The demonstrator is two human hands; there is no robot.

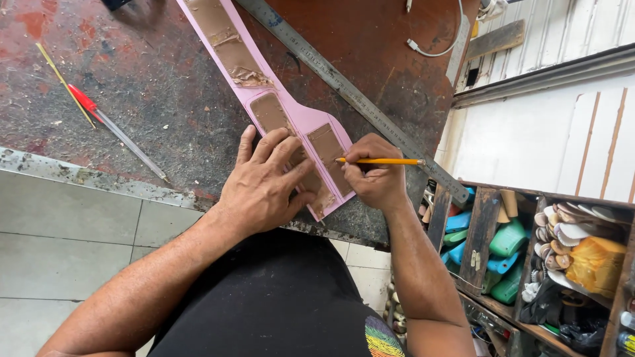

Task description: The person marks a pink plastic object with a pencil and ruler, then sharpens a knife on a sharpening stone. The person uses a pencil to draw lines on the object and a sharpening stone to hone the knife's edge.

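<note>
Two hands are working on a beat-up workbench (165, 86), dark and scratchy with rusty red patches and a chipped metal edge, over a grey tiled floor (59, 244). The left hand (264, 182) lies flat with fingers spread, pressing down a long pink strip (297, 119) that looks like smooth card or foam and carries rough brown patches. The strip runs away from the hand toward the top of the bench, its wide end under the fingers. The right hand (374, 175), just beside the left, is closed around a yellow pencil (380, 161) with the tip touching the strip's edge. A long steel ruler (350, 96) lies diagonally just beyond the right hand. Well off past the left hand sits a red and clear pen (109, 125). Beside the right forearm are wooden compartments (483, 231) full of coloured plastic shoe forms (509, 241) and soles.
</note>
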